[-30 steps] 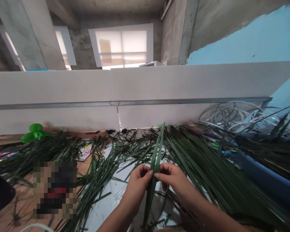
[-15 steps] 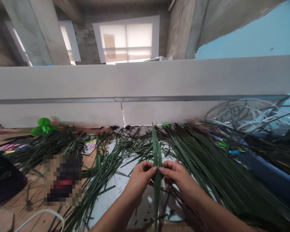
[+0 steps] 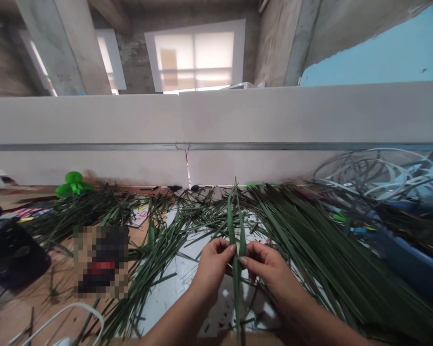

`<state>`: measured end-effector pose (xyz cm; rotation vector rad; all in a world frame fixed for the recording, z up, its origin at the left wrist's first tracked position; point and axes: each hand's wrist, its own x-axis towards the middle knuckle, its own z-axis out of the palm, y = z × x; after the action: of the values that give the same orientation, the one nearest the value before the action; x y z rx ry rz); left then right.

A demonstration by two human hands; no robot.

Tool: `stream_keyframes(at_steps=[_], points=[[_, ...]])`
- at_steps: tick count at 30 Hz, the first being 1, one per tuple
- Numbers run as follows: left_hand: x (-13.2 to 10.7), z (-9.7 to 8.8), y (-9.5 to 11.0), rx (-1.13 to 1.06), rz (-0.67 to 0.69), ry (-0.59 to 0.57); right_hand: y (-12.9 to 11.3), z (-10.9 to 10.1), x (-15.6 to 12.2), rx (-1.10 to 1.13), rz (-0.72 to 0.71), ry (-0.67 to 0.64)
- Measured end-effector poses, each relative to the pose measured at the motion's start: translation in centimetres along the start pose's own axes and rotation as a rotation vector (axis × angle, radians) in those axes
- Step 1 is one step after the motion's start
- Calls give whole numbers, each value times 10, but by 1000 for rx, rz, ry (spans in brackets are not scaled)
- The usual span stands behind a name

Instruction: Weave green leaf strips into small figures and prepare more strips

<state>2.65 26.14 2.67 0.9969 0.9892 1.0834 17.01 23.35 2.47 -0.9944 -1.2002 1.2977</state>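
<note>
We see the left hand (image 3: 212,269) and the right hand (image 3: 265,271) clenched on one long palm-leaf strip (image 3: 233,223) from either side, their fingertips pinching it near the middle of the pair, with neither hand clearly nearer. Its long axis runs almost straight from the desk's near edge toward the far edge: two blades rise above the fingers, and the lower end hangs down toward us. Cut leaves (image 3: 310,245) spread over the desk (image 3: 25,317) on both sides. Earlier the strip leaned, its lower end swung left; now it stands nearly upright.
</note>
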Motion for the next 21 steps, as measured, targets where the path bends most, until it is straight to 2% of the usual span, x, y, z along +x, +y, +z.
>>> stream_keyframes(at_steps=[3,7,10,14,21], points=[[-1,0,2,-14,3,16,5,1,0,26,10,15],[1,-2,3,-8,86,67,17,1,2,92,153,-18],[4,-3,0,-7,97,77,24,1,2,106,196,-36],[7,-3,-6,-24,89,83,25,1,1,65,167,-35],[8,-4,-12,-27,95,113,12,3,-3,-57,49,-56]])
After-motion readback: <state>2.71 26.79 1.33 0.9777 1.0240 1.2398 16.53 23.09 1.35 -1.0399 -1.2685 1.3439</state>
